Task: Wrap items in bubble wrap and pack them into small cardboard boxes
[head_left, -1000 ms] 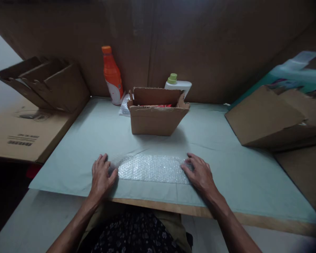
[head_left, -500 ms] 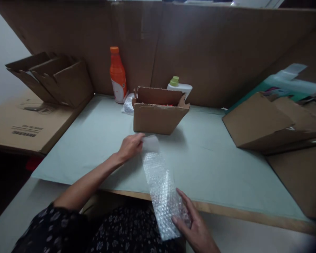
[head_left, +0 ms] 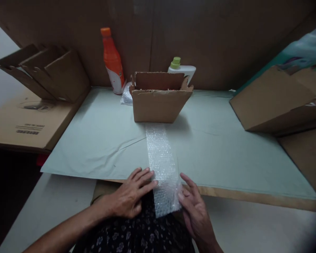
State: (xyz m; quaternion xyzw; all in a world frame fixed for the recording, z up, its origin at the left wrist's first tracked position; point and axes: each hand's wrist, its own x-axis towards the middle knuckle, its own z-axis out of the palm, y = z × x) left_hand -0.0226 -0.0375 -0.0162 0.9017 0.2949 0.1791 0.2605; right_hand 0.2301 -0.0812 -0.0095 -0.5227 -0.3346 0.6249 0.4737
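A strip of bubble wrap lies lengthwise on the pale green table cover, running from the small open cardboard box back to the table's near edge and hanging over it. My left hand rests flat at the strip's near left edge, fingers spread and touching it. My right hand touches the strip's near right edge, fingers apart. Neither hand is closed around it.
An orange bottle and a white bottle with a green cap stand by the cardboard back wall. Folded cartons lean at the left; a larger carton lies at the right. A small bubble-wrap wad sits beside the box.
The bubble wrap was turned from crosswise to lengthwise and laid flat toward the box. My left hand drew back from the far end to the near edge.
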